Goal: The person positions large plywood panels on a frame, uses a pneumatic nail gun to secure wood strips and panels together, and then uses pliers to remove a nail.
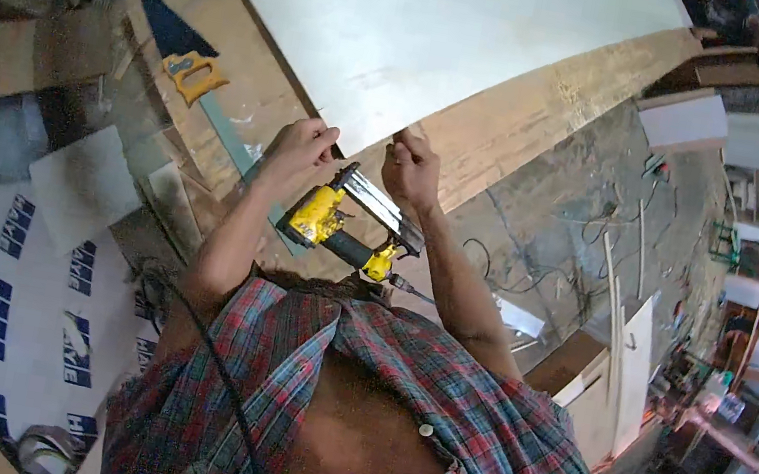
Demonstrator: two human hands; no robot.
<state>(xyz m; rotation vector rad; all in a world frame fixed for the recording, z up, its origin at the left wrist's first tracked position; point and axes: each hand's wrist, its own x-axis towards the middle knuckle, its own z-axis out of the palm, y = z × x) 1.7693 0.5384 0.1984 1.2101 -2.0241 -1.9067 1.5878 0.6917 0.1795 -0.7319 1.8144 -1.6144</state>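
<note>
1. Hands first: the left hand [302, 144] is raised with its fingers curled, pinching at the near corner of a large pale sheet [406, 29]; the right hand [412, 170] is just beside it, fingers also closed on something small at the sheet's edge, too small for me to make out.
2. Between and just below the two hands lies a yellow and black nail gun [348, 227]. Neither hand grips it, and its metal magazine points up toward the right hand.
3. A thin hose or cord [420, 293] leaves the rear of the nail gun near the person's right forearm.
4. The pale sheet lies on a wide wooden surface [533, 112], whose bare plywood edge runs off to the upper right.
5. To the left of the hands, a handsaw [188, 66] with a dark blade and an orange-yellow handle rests on the same wooden surface, well apart from the nail gun.
6. A long greenish straight-edge strip [226, 141] lies just below the saw, running toward the left forearm.
7. The person wears an open plaid shirt [396, 372]; a black cable [220, 366] crosses it on the left side.
8. Lower left, white printed sheeting [30, 318] covers the floor.
9. Off to the right, the floor [585, 223] is cluttered with cords, boards [625, 372] and scraps.
</note>
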